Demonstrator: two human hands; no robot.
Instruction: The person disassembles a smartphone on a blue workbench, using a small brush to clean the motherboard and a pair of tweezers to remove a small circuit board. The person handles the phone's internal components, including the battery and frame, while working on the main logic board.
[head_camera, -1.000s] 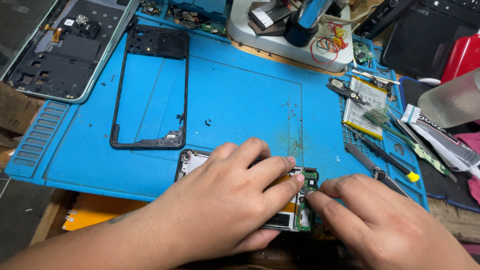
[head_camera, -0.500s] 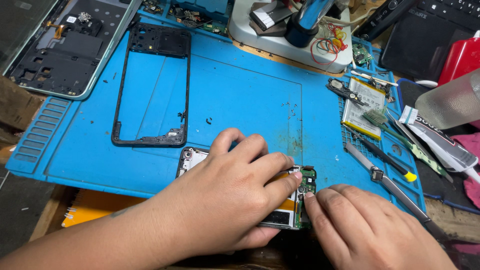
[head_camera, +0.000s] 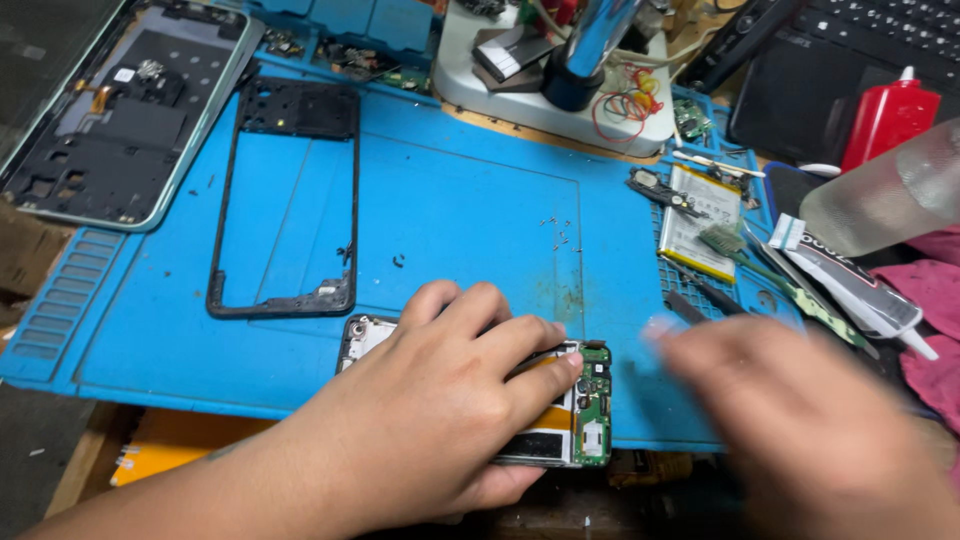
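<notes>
Blue mat (head_camera: 450, 220) lower centre: left hand (head_camera: 430, 420) pressing flat on opened phone (head_camera: 575, 410), thin, probably fragile, best gripped by edges; right hand (head_camera: 810, 420) blurring, grip unclear.

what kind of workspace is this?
Most likely a phone repair bench: a blue work mat, an opened phone under the left hand, an empty black phone frame, and a microscope stand base.
</notes>
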